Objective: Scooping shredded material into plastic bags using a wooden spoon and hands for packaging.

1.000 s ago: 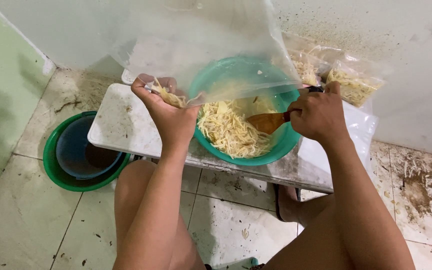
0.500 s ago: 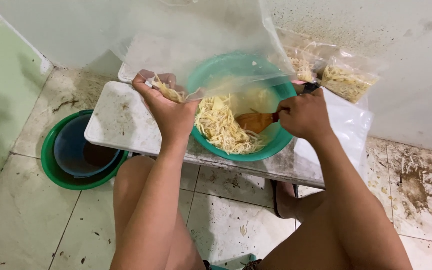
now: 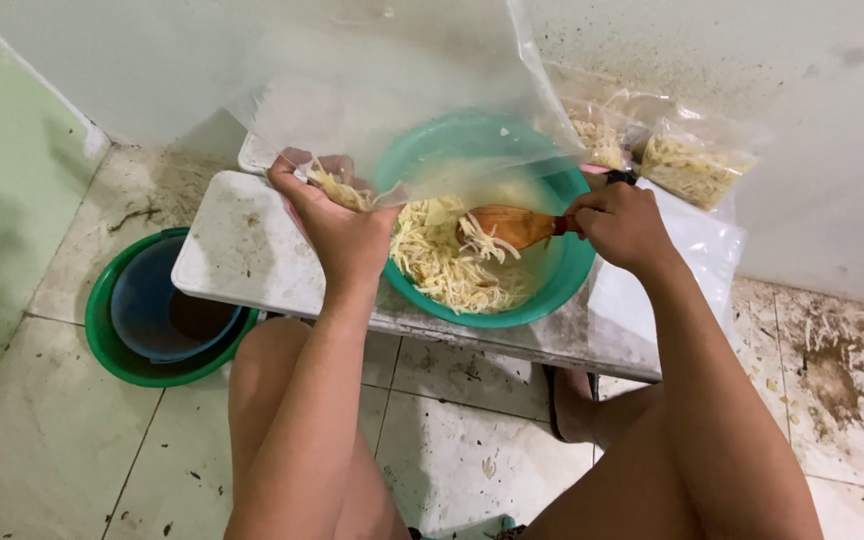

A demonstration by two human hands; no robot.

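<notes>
1. My left hand [image 3: 344,228] was closed around the lower edge of a clear plastic bag [image 3: 392,100] and a pinch of pale shredded strands, holding the bag up above the worktop [image 3: 242,250] near the middle of the frame.
2. The bag rose toward the upper middle of the frame, and its open lower edge hung just over the near rim of the teal bowl [image 3: 552,285].
3. My right hand [image 3: 620,222], right of centre, was closed around the dark handle of a wooden spoon [image 3: 512,225].
4. The spoon's blade pointed left into the bowl and carried a few strands, right at the mouth of the bag.
5. The bowl sat on the worktop at the centre of the frame, and a heap of shredded strands [image 3: 447,265] filled its left and near side.
6. Two filled bags [image 3: 692,165] of the same strands leaned against the wall in the upper right, just behind my right hand.
7. A flat white plastic sheet or bag [image 3: 692,250] lay on the right end of the worktop, partly under my right forearm.
8. In the lower left, a green basin [image 3: 117,355] stood on the tiled floor with a blue tub [image 3: 147,300] nested inside it, tucked partly under the worktop's left edge.
9. My bare knees filled the bottom of the frame, and the floor tiles to the right were stained and littered with scraps.
</notes>
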